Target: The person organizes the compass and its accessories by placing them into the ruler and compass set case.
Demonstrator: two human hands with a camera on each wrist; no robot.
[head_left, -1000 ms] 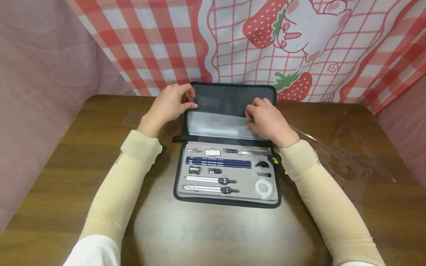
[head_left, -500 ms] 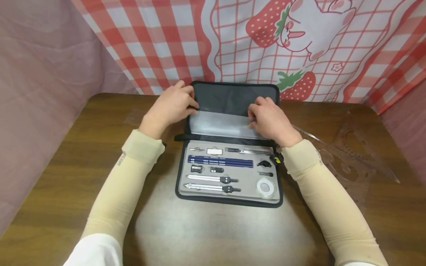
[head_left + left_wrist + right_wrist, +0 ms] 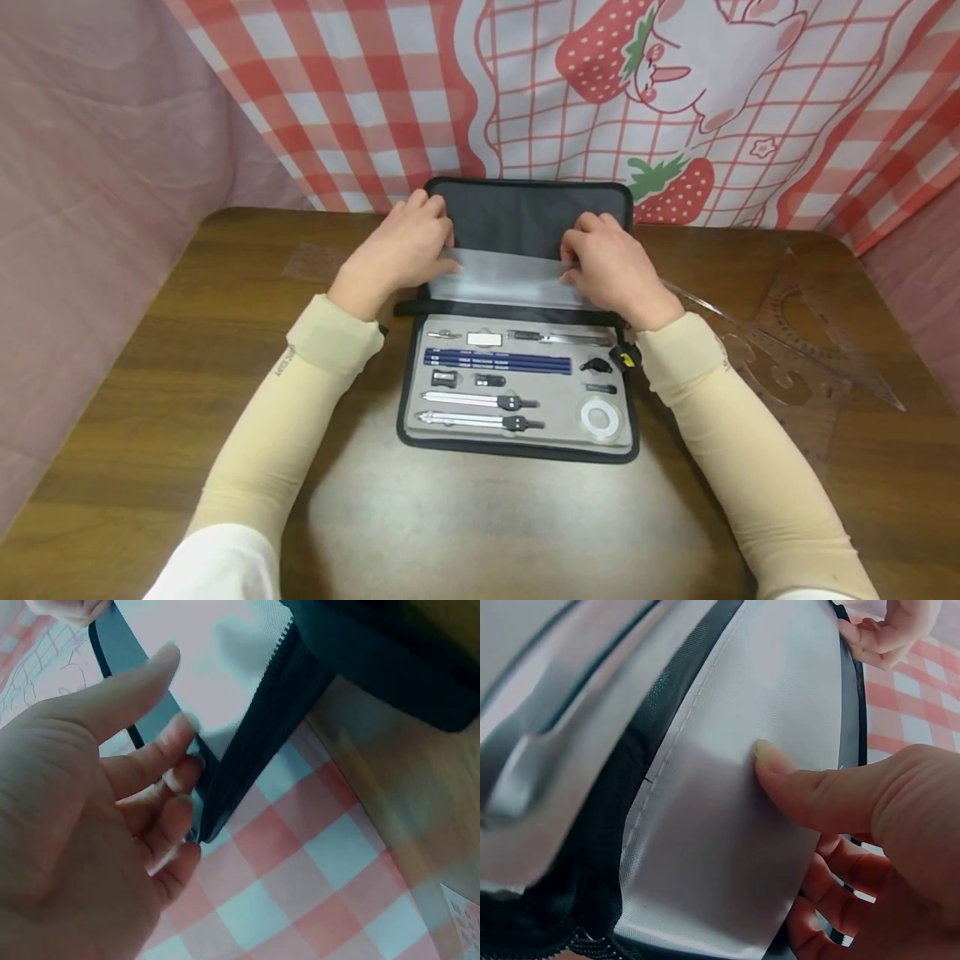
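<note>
A black zippered case [image 3: 517, 454] lies unfolded on the table, its lid upright-leaning at the back with a pale mesh pocket [image 3: 502, 279]. My left hand [image 3: 405, 246] is at the lid's left edge. In the left wrist view its fingers [image 3: 176, 739] touch that edge, while the thumb stands apart from the pocket. With my right hand [image 3: 615, 262] I pinch the pocket's upper edge: the thumb [image 3: 780, 769] lies over the mesh, the fingers behind it. The grey tray holds blue pencils [image 3: 498, 362], two compasses [image 3: 480, 421], a sharpener [image 3: 444, 379] and a white ring [image 3: 600, 418].
Clear set squares [image 3: 806, 312] and a clear curve template [image 3: 780, 375] lie to the right, partly behind the right sleeve. A small clear plastic piece [image 3: 311, 262] rests at the left. A strawberry-patterned cloth [image 3: 360, 83] hangs behind the wooden table [image 3: 172, 333].
My left hand has moved down and right along the lid. A faint clear piece that showed above the pocket's edge is no longer visible there. My right hand stays at the pocket.
</note>
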